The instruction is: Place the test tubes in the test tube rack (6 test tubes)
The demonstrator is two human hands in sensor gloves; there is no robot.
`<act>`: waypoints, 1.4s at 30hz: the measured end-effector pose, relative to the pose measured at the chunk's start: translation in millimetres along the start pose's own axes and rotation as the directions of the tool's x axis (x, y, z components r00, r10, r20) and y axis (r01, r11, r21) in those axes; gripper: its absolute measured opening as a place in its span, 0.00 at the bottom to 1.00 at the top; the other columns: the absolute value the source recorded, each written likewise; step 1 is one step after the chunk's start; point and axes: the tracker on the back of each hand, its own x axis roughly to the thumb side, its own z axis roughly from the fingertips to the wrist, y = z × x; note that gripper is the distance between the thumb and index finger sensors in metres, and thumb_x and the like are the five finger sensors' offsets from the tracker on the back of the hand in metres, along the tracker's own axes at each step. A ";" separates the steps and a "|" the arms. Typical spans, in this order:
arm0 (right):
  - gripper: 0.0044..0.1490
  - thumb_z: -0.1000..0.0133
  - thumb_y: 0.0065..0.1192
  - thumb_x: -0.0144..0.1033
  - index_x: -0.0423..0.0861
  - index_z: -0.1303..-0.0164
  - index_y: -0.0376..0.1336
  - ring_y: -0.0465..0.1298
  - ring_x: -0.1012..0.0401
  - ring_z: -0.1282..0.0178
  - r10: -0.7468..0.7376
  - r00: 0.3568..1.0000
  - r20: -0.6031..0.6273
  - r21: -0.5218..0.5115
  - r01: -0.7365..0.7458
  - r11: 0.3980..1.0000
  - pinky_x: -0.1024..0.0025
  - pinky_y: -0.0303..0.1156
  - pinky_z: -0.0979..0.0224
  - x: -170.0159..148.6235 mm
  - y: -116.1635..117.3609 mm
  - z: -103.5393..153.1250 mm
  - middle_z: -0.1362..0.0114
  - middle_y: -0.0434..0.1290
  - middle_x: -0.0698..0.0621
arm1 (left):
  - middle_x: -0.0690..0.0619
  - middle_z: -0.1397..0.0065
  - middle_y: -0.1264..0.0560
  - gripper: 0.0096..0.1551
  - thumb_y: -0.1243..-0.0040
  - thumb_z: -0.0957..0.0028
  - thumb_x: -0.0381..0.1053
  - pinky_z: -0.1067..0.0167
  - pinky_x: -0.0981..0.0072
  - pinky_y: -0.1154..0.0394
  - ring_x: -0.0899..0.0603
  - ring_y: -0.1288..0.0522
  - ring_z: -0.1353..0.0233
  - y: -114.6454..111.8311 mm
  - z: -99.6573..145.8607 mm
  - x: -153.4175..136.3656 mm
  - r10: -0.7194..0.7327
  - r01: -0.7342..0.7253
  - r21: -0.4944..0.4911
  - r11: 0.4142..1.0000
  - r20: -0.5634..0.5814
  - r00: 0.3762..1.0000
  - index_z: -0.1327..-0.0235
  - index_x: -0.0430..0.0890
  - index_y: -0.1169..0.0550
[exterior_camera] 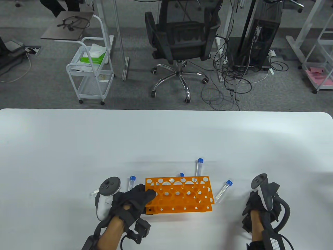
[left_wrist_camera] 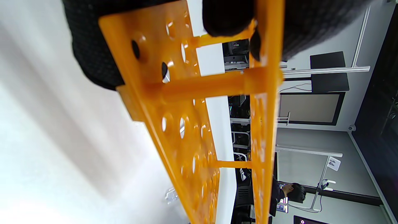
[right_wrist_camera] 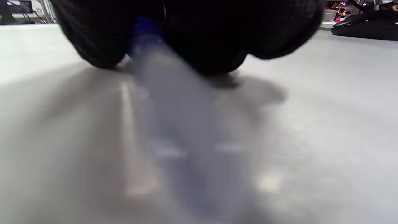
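Note:
An orange test tube rack [exterior_camera: 182, 194] lies on the white table [exterior_camera: 78, 145] near the front edge. My left hand [exterior_camera: 141, 196] grips its left end; the left wrist view shows the rack [left_wrist_camera: 186, 124] close up with my fingers [left_wrist_camera: 227, 15] around its plates. Clear blue-capped tubes lie loose: one left of the rack [exterior_camera: 130, 182], one right behind it [exterior_camera: 181, 175], one farther back [exterior_camera: 198, 167], one to its right [exterior_camera: 223, 191]. My right hand [exterior_camera: 261, 207] is low on the table at the right. In the right wrist view its fingers [right_wrist_camera: 211, 37] pinch a blurred tube [right_wrist_camera: 177, 118] at the blue cap.
A clear tube tip [exterior_camera: 93, 193] pokes out by the left tracker. Beyond the table's far edge stand an office chair [exterior_camera: 182, 39], a white wire cart [exterior_camera: 91, 75] and cables on the floor.

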 end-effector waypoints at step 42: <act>0.36 0.51 0.70 0.50 0.54 0.32 0.63 0.81 0.56 0.48 -0.310 0.838 0.448 -0.056 0.372 0.926 0.59 0.80 0.47 9.9 -94.8 92.3 0.32 0.75 0.51 | 0.31 0.23 0.45 0.25 0.36 0.53 0.59 0.50 0.52 0.14 0.34 0.20 0.40 -16.6 -5.3 -4.1 -0.037 0.037 -0.001 0.999 0.010 0.999 0.51 0.46 0.27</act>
